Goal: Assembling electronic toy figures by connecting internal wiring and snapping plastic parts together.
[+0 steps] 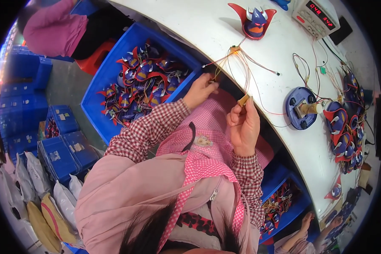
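Note:
My right hand is closed in a pinch on a small tan block, with thin wires running up from it to the table. My left hand, just past the table's edge, is pinched around the ends of some thin wires; whatever sits at their tips is mostly hidden by the fingers. These wires spread from a small orange-brown part on the white table. One wire leads on to a purple toy head with horns and a red winged collar, standing upright.
A large blue bin full of wired toy heads stands left of my lap; another blue bin is at lower right. On the table lie a round purple base, a heap of toy heads and a power supply. Co-workers sit nearby.

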{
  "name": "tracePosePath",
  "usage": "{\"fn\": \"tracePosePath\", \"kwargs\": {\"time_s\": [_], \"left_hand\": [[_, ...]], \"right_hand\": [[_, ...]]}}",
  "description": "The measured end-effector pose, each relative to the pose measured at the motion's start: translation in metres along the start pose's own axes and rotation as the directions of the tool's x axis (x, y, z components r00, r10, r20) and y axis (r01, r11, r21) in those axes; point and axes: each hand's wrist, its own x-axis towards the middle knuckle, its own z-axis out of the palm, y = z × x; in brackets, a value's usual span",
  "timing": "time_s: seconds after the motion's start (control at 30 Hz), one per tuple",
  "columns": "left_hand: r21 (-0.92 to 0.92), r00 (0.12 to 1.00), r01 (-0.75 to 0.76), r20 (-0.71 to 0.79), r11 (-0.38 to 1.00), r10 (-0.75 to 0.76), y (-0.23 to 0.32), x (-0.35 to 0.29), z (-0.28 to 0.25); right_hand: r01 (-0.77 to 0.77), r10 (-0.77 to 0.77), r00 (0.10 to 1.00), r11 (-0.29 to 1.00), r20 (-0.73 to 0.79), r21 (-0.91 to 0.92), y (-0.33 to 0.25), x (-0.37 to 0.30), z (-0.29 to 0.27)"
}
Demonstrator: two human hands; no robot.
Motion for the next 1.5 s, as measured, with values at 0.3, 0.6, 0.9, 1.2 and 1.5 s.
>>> {"fn": "tracePosePath", "kwargs": {"time_s": [0.3, 0.6, 0.9, 1.2, 1.5], "left_hand": [[-0.153, 0.953, 0.265, 0.191, 0.952, -0.234, 0.096, -0.047, 0.016], [-0.21, 0.888, 0.332, 0.399, 0.92, -0.229, 0.113, -0.042, 0.03], [-0.112, 0.947, 0.247, 0.237, 0.962, -0.216, 0.117, -0.038, 0.055], [-0.001, 0.953, 0.194, 0.237, 0.981, -0.188, 0.114, -0.038, 0.058], [-0.11, 0.975, 0.181, 0.152, 0.977, -0.163, 0.1, -0.042, 0.07]], "right_hand": [[0.28, -0.294, 0.954, 0.799, 0.061, -0.532, -0.013, -0.003, 0.011], [0.243, -0.252, 0.963, 0.644, 0.099, -0.725, -0.017, -0.009, 0.013], [0.38, -0.484, 0.847, 0.262, 0.22, -0.887, -0.03, -0.017, -0.002], [0.589, -0.46, 0.614, -0.274, 0.642, -0.76, -0.03, -0.011, 0.003], [0.591, -0.457, 0.57, -0.349, 0.683, -0.727, -0.031, -0.014, -0.001]]}}
